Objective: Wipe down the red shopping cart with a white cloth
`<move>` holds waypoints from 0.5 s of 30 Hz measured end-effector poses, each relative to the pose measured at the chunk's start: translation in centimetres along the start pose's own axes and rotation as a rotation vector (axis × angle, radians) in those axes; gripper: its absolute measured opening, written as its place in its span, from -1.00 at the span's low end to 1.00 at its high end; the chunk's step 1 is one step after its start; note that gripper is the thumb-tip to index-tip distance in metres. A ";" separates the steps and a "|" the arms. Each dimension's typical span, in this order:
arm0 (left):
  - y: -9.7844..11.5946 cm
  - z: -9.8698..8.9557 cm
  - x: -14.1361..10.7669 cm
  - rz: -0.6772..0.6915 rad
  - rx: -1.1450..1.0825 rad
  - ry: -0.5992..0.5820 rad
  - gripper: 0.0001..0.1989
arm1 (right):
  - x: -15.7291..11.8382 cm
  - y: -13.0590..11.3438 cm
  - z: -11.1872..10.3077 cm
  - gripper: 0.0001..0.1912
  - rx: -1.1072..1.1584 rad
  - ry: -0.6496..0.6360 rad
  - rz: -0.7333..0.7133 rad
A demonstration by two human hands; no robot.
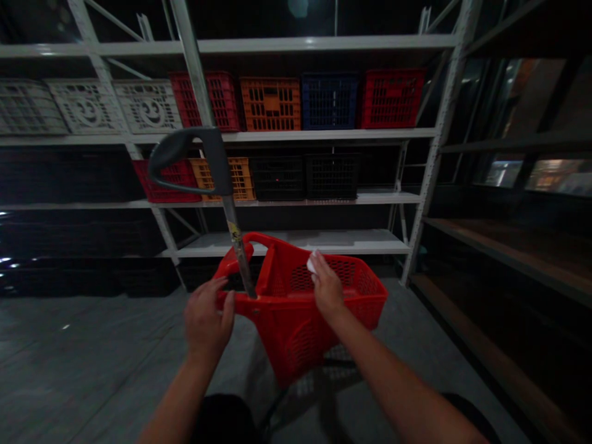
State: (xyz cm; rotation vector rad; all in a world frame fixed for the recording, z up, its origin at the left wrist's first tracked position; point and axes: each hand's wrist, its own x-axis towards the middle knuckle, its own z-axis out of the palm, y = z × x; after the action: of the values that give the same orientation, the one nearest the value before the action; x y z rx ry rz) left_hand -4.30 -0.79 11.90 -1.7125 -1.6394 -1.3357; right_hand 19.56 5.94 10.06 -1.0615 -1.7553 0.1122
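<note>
In front of me stands a red plastic shopping cart [300, 327] with a perforated basket and a handle at its left end. My left hand [208, 317] is closed at the near corner of that handle, thumb and fingers on either side of the red plastic. A wadded white cloth [312, 264] is pinched in my right hand [329, 290], over the near rim of the basket. Whether the cloth touches the cart, I cannot tell. A metal pole [235, 231] with a grey loop handle [219, 161] rises at the cart's handle end; its lower end is hidden.
White metal shelving [296, 240] spans the back, holding several plastic crates, among them an orange crate [271, 102] and a blue crate [329, 102]. Dark shelves [509, 253] line the right side. Grey concrete floor [115, 357] lies around the cart.
</note>
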 end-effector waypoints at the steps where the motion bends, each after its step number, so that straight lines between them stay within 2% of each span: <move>1: -0.6 0.5 0.7 0.071 0.111 -0.031 -0.68 | 0.4 -1.1 1.7 -0.45 -0.056 -0.049 -0.061; 4: -1.8 2.3 1.3 0.184 0.355 -0.148 -0.66 | -0.7 -3.5 6.9 -0.50 -0.091 -0.252 -0.249; 6: -2.3 2.9 1.1 0.212 0.435 -0.159 -0.63 | -2.2 -3.5 8.6 -0.52 -0.070 -0.295 -0.340; 7: -2.4 3.1 1.0 0.215 0.457 -0.151 -0.63 | -2.9 -2.7 8.7 -0.52 -0.065 -0.295 -0.384; 9: -2.5 3.1 0.8 0.218 0.480 -0.136 -0.63 | -4.1 0.0 7.5 -0.48 -0.078 -0.297 -0.476; 11: -2.5 3.1 0.8 0.217 0.488 -0.133 -0.64 | -5.3 4.0 5.1 -0.45 -0.123 -0.288 -0.518; 13: -2.4 3.3 0.9 0.212 0.491 -0.130 -0.63 | -6.4 7.8 2.8 -0.44 -0.196 -0.229 -0.474; 15: -2.2 3.8 1.1 0.207 0.491 -0.127 -0.64 | -7.3 10.3 1.7 -0.44 -0.272 -0.148 -0.380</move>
State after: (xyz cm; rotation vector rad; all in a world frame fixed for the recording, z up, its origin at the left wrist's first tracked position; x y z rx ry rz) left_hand -5.23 3.40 10.40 -1.6279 -1.6324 -0.6679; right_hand 24.95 7.72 -1.38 -0.9056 -2.1197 -0.2991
